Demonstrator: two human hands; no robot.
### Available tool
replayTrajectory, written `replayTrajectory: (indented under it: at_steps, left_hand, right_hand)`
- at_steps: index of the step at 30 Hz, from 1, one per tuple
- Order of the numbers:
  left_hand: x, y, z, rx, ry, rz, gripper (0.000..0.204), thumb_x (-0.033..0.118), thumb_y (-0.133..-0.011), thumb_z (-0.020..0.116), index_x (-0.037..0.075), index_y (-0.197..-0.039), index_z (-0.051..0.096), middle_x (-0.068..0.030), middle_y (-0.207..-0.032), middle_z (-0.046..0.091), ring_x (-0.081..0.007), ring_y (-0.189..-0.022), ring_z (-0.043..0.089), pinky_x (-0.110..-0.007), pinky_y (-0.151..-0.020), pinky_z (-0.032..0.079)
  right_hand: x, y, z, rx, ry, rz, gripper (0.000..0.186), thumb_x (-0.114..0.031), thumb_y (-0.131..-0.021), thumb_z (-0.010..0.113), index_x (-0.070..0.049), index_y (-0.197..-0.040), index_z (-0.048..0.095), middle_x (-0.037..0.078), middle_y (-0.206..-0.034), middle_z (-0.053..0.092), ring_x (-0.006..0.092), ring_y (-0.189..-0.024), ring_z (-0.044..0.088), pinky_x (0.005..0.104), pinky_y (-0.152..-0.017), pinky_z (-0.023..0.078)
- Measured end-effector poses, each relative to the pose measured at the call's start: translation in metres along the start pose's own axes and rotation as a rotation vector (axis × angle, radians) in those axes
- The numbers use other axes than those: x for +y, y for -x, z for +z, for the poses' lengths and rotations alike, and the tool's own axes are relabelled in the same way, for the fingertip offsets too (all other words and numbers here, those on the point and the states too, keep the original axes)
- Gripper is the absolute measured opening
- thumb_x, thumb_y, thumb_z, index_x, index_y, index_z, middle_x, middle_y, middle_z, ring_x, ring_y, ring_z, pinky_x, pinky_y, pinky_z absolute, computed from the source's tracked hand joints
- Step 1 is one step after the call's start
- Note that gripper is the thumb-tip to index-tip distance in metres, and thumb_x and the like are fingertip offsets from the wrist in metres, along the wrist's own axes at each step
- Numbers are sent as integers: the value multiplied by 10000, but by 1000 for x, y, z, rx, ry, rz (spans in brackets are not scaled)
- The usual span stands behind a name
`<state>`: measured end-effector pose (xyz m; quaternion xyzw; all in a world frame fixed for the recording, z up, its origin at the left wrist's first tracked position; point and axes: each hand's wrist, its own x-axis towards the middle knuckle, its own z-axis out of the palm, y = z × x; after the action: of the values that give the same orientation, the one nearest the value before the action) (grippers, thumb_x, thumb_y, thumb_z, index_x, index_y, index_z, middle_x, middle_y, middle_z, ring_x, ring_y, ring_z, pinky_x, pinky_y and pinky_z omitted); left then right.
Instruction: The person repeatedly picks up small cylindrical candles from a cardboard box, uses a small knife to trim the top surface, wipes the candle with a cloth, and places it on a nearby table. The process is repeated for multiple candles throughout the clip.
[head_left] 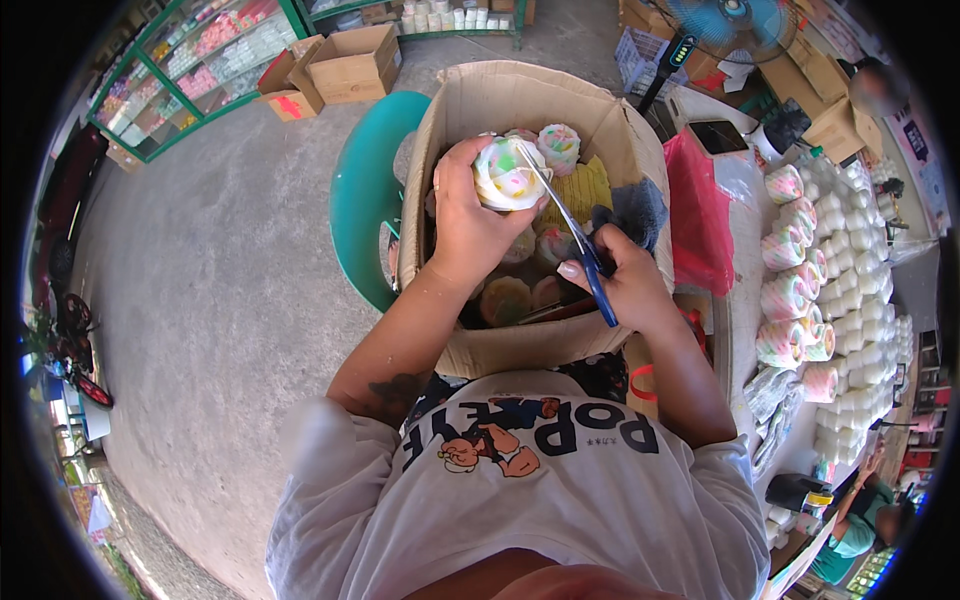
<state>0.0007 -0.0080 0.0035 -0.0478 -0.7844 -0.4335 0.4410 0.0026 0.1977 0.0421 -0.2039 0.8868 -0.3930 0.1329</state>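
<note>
My left hand grips a round white roll with pastel pink, green and yellow patches, held above an open cardboard box. My right hand holds blue-handled scissors; their blades point up to the roll's right edge. Inside the box lie more pastel rolls, a yellow cloth and a dark cloth.
A teal plastic chair stands left of the box. A table at the right carries rows of pastel rolls and small white ones, plus a red bag. Cardboard boxes, green shelves and a fan stand behind. Another person sits at lower right.
</note>
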Motion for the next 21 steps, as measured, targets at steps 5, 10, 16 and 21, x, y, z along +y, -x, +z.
replayTrajectory:
  at_steps: [5, 10, 16, 21]
  left_hand:
    - [-9, 0, -2, 16, 51, -99, 797, 87, -575, 871, 25, -1227, 417, -147, -1135, 540, -289, -1075, 539, -388, -921, 447]
    - [-4, -4, -1, 1, 497, -249, 821, -37, -639, 815, 33, -1286, 315, -138, -1208, 508, -197, -1138, 528, -315, -932, 485]
    - [-3, -6, 1, -14, 555, -139, 834, -51, -633, 810, 52, -1288, 305, -151, -1273, 474, -223, -1200, 487, -348, -981, 452]
    - [-4, -7, 0, -29, 319, 38, 813, 27, -588, 859, 62, -1249, 387, -167, -1283, 471, -317, -1292, 407, -426, -1127, 242]
  right_hand:
    - [4, 9, -23, -25, 159, 76, 445, -388, -760, 753, -16, -899, 553, 131, -718, 605, 302, -646, 590, 376, -638, 473]
    - [15, 16, -39, 2, 555, -147, 333, -235, -717, 744, -50, -954, 599, 126, -916, 640, 321, -910, 611, 418, -805, 467]
    - [28, -16, -3, -217, 450, -484, 331, -162, -723, 732, -47, -1012, 618, 141, -1013, 603, 344, -986, 562, 409, -867, 439]
    - [38, -31, 7, -353, 317, -493, 301, -157, -775, 709, -29, -1033, 623, 147, -1030, 617, 343, -1013, 567, 396, -879, 446]
